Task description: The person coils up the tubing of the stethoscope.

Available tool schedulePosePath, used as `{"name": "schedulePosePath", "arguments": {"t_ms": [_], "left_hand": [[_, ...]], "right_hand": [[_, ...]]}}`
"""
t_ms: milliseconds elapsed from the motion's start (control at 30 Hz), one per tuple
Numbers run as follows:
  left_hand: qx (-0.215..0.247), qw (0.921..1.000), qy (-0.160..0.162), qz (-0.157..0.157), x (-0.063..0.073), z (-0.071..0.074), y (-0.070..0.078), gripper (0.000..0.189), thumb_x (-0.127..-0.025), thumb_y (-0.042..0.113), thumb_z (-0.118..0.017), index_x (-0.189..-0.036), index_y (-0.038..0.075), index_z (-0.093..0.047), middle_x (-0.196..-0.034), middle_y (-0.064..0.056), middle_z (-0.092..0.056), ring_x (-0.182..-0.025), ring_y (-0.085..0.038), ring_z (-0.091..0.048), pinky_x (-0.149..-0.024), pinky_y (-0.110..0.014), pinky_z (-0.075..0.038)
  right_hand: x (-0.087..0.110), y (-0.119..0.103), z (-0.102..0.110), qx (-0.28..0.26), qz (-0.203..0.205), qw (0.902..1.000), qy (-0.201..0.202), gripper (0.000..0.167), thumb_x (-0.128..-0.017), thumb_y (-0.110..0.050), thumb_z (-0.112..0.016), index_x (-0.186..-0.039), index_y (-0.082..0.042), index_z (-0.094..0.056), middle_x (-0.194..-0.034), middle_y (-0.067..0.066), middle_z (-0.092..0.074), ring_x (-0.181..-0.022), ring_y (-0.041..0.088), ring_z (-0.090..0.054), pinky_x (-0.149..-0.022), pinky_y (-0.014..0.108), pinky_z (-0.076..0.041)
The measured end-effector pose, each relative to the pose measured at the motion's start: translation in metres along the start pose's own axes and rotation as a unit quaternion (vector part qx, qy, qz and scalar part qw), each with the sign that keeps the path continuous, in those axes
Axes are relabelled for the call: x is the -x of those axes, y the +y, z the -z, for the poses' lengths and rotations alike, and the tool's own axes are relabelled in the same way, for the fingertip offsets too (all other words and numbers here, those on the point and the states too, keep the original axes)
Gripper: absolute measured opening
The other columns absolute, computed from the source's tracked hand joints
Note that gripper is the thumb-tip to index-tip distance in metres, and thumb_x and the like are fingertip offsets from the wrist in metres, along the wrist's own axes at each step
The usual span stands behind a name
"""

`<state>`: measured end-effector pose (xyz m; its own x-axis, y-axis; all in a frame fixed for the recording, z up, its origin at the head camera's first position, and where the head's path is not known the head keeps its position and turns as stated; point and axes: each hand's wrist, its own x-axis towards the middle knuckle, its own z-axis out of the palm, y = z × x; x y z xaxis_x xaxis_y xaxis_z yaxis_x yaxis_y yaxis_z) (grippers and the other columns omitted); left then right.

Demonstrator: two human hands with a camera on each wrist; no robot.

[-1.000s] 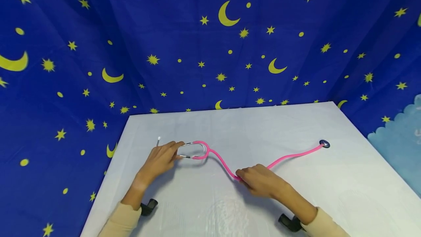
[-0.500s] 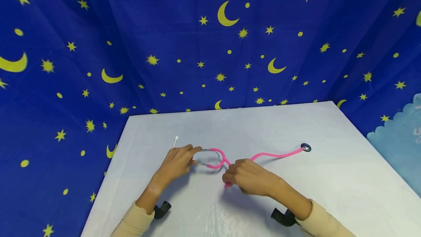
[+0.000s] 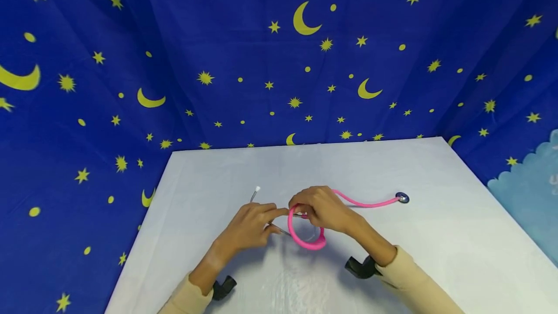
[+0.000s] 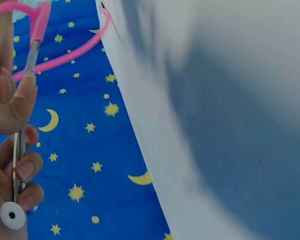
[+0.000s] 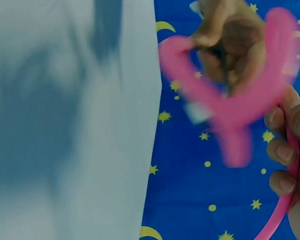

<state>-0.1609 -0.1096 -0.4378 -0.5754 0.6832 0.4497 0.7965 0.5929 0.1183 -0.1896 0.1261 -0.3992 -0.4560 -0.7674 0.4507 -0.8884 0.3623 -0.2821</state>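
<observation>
A stethoscope with pink tubing (image 3: pixel 369 205) is held above the white table. My left hand (image 3: pixel 247 227) grips its metal ear tubes (image 4: pixel 20 145), and one white ear tip (image 3: pixel 257 189) sticks up behind that hand. The other ear tip (image 4: pixel 12 216) shows at the bottom of the left wrist view. My right hand (image 3: pixel 324 207) holds the tubing close to the left fingers, and a pink loop hangs below it. In the right wrist view the pink fork (image 5: pixel 235 117) is blurred. To the right is the round dark chest piece (image 3: pixel 402 197) at the tubing's end.
The white tabletop (image 3: pixel 436 256) spreads under both hands. A blue cloth (image 3: pixel 244 52) with yellow moons and stars hangs behind it and at the sides. Black curved pieces (image 3: pixel 362 268) sit at both wrists. A light blue panel (image 3: pixel 532 188) stands at far right.
Both hands have come closer together, the left moving right. The right hand has lifted the tubing to the ear tubes and bent it into a loop. The chest piece has been drawn left.
</observation>
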Motion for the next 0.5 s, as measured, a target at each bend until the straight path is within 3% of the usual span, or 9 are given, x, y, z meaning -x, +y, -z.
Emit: {"name": "schedulePosePath", "arguments": {"t_ms": [200,500], "left_hand": [[0.008,0.9978,0.063,-0.019,-0.003,0.000,0.006,0.040,-0.078,0.027,-0.080,-0.114,0.012,-0.073,-0.076,0.007,-0.060,-0.057,-0.002,-0.042,-0.055,-0.019,-0.038],[0.009,0.9943,0.099,-0.037,-0.002,-0.002,0.006,0.041,-0.074,0.024,-0.083,-0.112,0.011,-0.074,-0.076,0.004,-0.062,-0.057,-0.003,-0.043,-0.054,-0.018,-0.037]], "right_hand": [[-0.003,0.010,-0.002,-0.070,-0.070,0.9951,0.008,0.031,-0.082,0.014,-0.055,-0.092,-0.009,-0.073,-0.077,-0.003,-0.069,-0.058,-0.001,-0.048,-0.050,0.014,-0.040],[-0.001,0.016,-0.004,-0.119,-0.093,0.9884,0.018,0.032,-0.082,0.016,-0.053,-0.091,-0.006,-0.074,-0.070,-0.001,-0.066,-0.060,0.003,-0.054,-0.052,0.018,-0.046]]}}
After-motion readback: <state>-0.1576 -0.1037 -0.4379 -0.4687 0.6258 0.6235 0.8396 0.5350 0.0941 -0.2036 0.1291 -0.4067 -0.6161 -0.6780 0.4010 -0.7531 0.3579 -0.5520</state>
